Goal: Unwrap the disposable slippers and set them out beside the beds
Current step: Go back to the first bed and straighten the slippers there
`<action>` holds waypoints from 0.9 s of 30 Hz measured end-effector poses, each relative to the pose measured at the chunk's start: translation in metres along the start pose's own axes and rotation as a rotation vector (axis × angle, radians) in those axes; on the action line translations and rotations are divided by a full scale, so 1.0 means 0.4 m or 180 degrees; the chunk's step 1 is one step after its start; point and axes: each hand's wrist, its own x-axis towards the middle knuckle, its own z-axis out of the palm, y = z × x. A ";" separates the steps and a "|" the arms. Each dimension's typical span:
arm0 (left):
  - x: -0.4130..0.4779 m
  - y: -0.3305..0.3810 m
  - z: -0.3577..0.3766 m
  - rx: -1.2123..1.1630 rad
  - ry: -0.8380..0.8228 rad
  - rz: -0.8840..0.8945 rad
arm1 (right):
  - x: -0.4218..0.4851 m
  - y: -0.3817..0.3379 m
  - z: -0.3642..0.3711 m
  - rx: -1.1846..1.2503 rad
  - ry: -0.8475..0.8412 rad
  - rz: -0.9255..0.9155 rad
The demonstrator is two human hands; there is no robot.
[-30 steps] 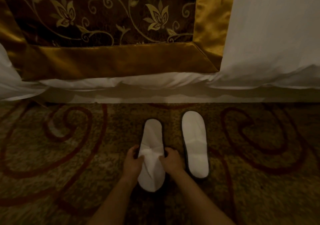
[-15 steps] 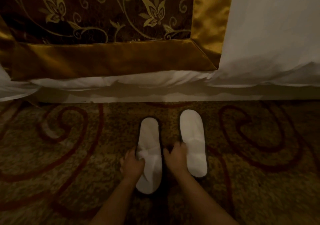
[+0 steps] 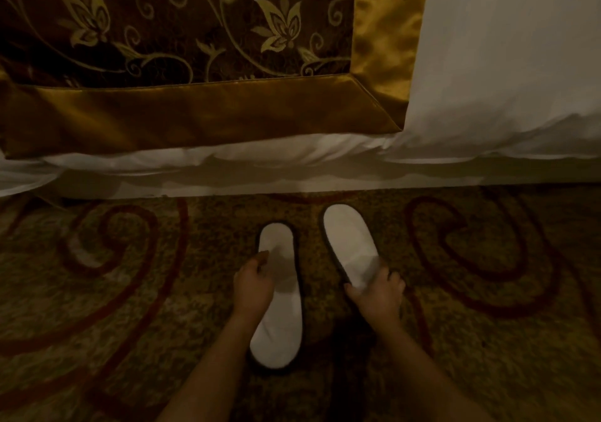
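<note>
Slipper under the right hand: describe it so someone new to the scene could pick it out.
Start at the bed edge with the gold-bordered runner; on the patterned carpet below lie two white slippers. It is the right slipper, under the right hand. It sits nearer the bed than the left slipper.

Swirl-patterned carpet (image 3: 130,291), two white slippers (image 3: 279,324) side by side on it

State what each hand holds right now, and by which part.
The right hand grips the right slipper at its near end. The left hand rests on the left slipper mid-length; a firm grip cannot be told.
</note>
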 end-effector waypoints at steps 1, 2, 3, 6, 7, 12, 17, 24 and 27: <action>0.006 0.009 -0.001 0.0023 -0.0062 0.0054 | 0.003 0.011 -0.014 0.0170 -0.0096 -0.0188; 0.012 0.020 -0.001 0.0091 -0.0152 0.0136 | 0.005 0.023 -0.032 0.0323 -0.0225 -0.0396; 0.019 0.032 0.000 0.0159 -0.0243 0.0230 | 0.007 0.035 -0.052 0.0423 -0.0379 -0.0608; 0.042 0.078 0.006 0.0255 -0.0463 0.0510 | 0.014 0.060 -0.107 0.0199 -0.0797 -0.1351; 0.048 0.092 0.010 0.0277 -0.0539 0.0604 | 0.017 0.062 -0.121 0.0028 -0.0940 -0.1566; 0.067 0.113 0.000 0.0155 -0.0359 0.0299 | 0.012 0.045 -0.168 -0.0401 -0.1387 -0.2083; 0.069 0.096 -0.028 -0.0163 -0.0672 -0.0368 | 0.016 0.032 -0.183 -0.0774 -0.1057 -0.2375; 0.035 0.066 0.001 -0.1452 -0.0585 -0.1117 | -0.007 -0.049 -0.129 0.1308 -0.0496 -0.0335; -0.015 0.065 0.046 -0.1391 -0.0890 -0.1044 | -0.022 -0.082 -0.107 0.2531 -0.1269 0.0578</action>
